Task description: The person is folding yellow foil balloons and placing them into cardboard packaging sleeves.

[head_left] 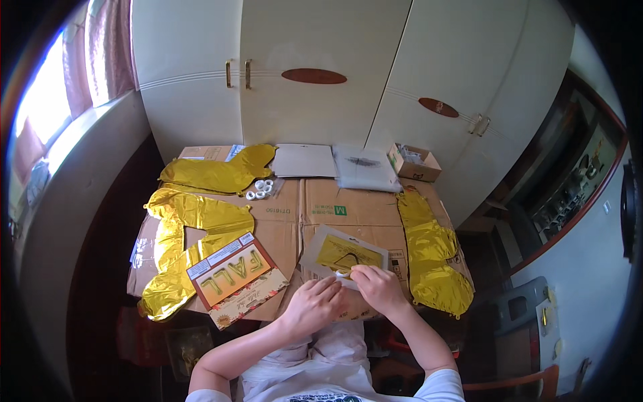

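Observation:
Both hands meet over the near edge of the cardboard, above a flat pack (320, 244) with a pale border and folded gold foil inside. My left hand (316, 307) is closed, its fingers curled together; whatever they hold is hidden. My right hand (378, 288) pinches with thumb and fingertips, and what is in the pinch is too small to tell. Between the hands shows a small white piece (343, 273), close to the right fingertips. A thin dark curved line runs over the pack just beyond it. Left of my hands lies a printed card (241, 278) picturing gold letter balloons.
Flat gold foil balloons (432, 251) lie along the right and left sides of the cardboard (274, 221). Several small white rolls (260, 190) sit at the back left. Grey sheets (305, 161), a clear plastic pack (365, 169) and a small open box (415, 164) line the back, before tall cabinets.

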Demonstrator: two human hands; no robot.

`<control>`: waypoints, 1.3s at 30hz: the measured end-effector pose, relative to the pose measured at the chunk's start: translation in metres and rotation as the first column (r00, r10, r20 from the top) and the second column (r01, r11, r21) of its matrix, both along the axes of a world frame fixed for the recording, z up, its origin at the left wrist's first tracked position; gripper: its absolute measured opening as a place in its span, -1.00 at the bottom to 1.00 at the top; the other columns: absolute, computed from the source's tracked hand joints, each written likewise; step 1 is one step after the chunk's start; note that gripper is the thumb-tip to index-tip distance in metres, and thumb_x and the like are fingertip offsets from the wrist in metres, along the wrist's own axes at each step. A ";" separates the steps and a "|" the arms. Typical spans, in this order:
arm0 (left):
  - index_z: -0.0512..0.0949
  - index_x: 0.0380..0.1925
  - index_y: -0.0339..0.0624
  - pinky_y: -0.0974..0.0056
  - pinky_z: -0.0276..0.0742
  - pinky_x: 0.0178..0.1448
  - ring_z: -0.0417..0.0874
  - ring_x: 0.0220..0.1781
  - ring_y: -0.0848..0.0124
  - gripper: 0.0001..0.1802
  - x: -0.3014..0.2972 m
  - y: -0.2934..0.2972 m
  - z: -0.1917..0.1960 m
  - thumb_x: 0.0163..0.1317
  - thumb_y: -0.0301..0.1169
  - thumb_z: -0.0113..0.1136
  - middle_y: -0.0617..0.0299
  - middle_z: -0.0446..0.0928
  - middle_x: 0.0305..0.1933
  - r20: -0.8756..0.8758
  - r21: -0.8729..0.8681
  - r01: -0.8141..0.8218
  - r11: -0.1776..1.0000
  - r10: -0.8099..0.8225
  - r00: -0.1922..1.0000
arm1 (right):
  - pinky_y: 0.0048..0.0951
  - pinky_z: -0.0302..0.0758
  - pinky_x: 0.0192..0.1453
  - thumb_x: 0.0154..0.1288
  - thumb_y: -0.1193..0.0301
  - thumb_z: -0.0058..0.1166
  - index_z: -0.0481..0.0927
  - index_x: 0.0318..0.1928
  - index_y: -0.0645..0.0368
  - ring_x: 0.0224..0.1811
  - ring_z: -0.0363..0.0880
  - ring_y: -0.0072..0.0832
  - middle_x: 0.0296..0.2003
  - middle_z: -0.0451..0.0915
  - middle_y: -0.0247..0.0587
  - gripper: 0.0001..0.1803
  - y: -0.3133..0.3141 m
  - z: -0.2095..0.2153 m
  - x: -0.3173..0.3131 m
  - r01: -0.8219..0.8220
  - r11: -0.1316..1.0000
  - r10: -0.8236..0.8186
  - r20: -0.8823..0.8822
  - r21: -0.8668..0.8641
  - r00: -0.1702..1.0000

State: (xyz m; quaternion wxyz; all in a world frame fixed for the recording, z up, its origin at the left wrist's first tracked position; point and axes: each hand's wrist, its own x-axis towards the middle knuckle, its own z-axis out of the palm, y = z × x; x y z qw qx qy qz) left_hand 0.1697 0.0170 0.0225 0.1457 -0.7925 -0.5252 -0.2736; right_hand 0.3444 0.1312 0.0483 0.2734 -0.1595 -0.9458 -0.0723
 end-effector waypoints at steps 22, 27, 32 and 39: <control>0.50 0.08 -0.35 0.03 0.26 0.44 0.42 0.35 0.05 -0.33 0.004 -0.039 -0.004 0.28 0.07 0.09 -0.07 0.51 0.20 -0.009 -0.347 -0.049 0.937 0.049 0.999 | -0.45 0.60 -0.16 0.14 0.39 0.12 0.52 -0.22 0.02 -0.09 0.62 -0.48 -0.21 0.59 -0.39 -0.83 -0.022 -0.035 0.006 -0.048 0.997 0.046 0.038 0.053 0.998; 0.56 0.02 -0.28 0.07 0.40 0.35 0.56 0.23 0.12 -0.55 -0.035 -0.055 0.017 0.28 -0.16 0.16 -0.02 0.58 0.11 0.145 -0.385 -0.106 0.917 0.174 0.974 | -0.32 0.53 0.08 0.23 0.32 0.15 0.55 -0.11 0.05 0.01 0.59 -0.40 -0.14 0.62 -0.35 -0.77 -0.030 -0.046 0.009 -0.045 0.995 0.046 0.010 -0.089 0.999; 0.50 0.10 -0.32 0.06 0.29 0.42 0.45 0.34 0.10 -0.59 -0.048 -0.020 0.037 0.31 -0.33 0.08 -0.02 0.52 0.19 0.143 -0.341 -0.163 0.926 0.223 0.964 | -0.12 0.30 0.38 0.35 0.29 0.05 0.52 0.08 0.16 0.25 0.45 -0.20 0.10 0.56 -0.11 -0.65 -0.006 -0.051 0.006 0.064 0.953 -0.081 -0.045 -0.297 0.996; 0.24 0.35 -0.29 -0.04 0.01 0.54 0.12 0.54 0.12 -0.38 -0.037 0.082 -0.031 0.39 -0.15 -0.10 0.01 0.20 0.47 -0.126 -0.355 -0.072 0.932 0.029 0.992 | 0.12 0.00 0.50 0.43 0.14 -0.10 0.26 0.33 0.36 0.50 0.04 0.00 0.41 0.14 0.15 -0.36 0.029 -0.081 -0.024 0.300 0.914 -0.243 0.223 -0.273 0.944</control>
